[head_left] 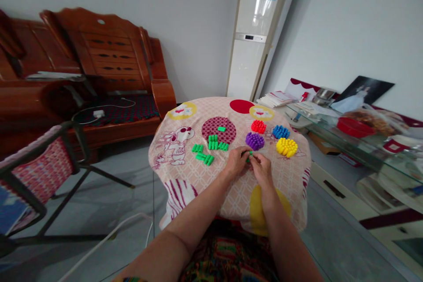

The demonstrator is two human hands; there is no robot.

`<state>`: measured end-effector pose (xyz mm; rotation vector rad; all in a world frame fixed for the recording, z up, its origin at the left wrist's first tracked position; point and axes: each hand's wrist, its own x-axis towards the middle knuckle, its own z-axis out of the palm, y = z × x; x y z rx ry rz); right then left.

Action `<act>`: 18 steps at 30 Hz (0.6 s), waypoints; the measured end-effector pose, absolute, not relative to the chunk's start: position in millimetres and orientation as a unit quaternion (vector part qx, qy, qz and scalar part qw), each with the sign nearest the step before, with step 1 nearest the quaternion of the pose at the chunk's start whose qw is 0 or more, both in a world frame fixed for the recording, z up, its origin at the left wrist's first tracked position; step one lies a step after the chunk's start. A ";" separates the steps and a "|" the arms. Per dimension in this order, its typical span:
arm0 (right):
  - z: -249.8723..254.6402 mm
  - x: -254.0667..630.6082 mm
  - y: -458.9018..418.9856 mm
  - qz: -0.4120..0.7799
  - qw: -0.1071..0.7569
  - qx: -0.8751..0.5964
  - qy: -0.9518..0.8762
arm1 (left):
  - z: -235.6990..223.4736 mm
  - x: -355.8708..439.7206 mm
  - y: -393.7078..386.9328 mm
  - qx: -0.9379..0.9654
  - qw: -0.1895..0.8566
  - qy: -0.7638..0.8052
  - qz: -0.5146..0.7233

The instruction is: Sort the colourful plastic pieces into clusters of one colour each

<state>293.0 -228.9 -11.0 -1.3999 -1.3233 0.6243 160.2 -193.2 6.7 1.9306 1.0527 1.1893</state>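
Both hands meet over the near right part of a cloth-covered round table [198,176]. Between their fingertips is a small green plastic piece [250,153]. My left hand [237,161] pinches it from the left, my right hand [261,168] from the right. Several more green pieces [214,142] lie left of the hands in small joined groups, and one green piece [221,129] sits farther back. Just beyond my hands are bunched clusters of purple pieces [254,141], red pieces [258,126], blue pieces [280,131] and yellow pieces [287,147].
A glass-topped cabinet [327,125] with papers, bags and a red bowl [355,127] runs along the right. At the left stand a wooden bench [109,57] and a metal-framed chair [42,167]. A tall white air conditioner [246,61] is behind the table.
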 end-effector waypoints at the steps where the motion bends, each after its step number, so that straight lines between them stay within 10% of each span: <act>1: -11.7 294.4 -228.7 0.251 0.539 -0.592 -0.544 | 7.2 157.9 -193.5 0.739 0.306 0.396 0.452; 7: -8.0 310.8 -232.1 -0.001 0.567 -0.716 -0.408 | 6.0 122.8 -179.6 0.700 0.221 0.458 0.501; 18: 9.5 304.2 -239.8 -0.015 0.257 -0.847 -0.465 | 7.6 84.3 -162.5 0.673 0.151 0.548 0.474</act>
